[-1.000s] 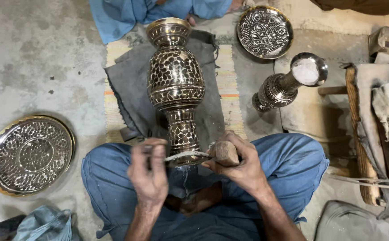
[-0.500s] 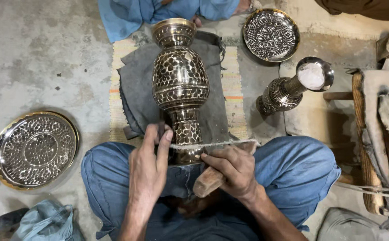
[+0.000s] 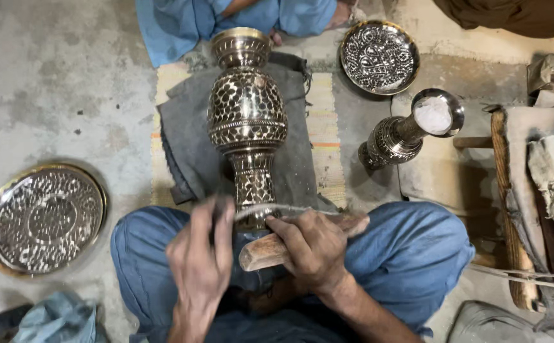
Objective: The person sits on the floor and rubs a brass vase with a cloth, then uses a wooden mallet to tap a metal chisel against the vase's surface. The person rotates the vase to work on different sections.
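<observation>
A tall engraved brass vase (image 3: 246, 114) lies on a dark grey cloth (image 3: 185, 146), its base between my knees. My right hand (image 3: 312, 248) grips a scraper tool by its wooden handle (image 3: 261, 253); the thin metal blade (image 3: 277, 209) lies across the vase's foot. My left hand (image 3: 202, 254), blurred by motion, has its fingers up against the blade's left end beside the vase's base. I sit cross-legged in blue trousers (image 3: 417, 254).
An engraved round tray (image 3: 39, 219) lies on the concrete floor at left. A smaller engraved plate (image 3: 380, 57) and a small engraved vase (image 3: 407, 133) stand at upper right. Another person in blue (image 3: 188, 19) sits beyond the vase. Wooden tools and rags (image 3: 544, 184) crowd the right edge.
My right hand turned the scraper so its wooden handle now points down-left across my lap. The left hand slid along the blade near the vase's foot. The vase stayed in place.
</observation>
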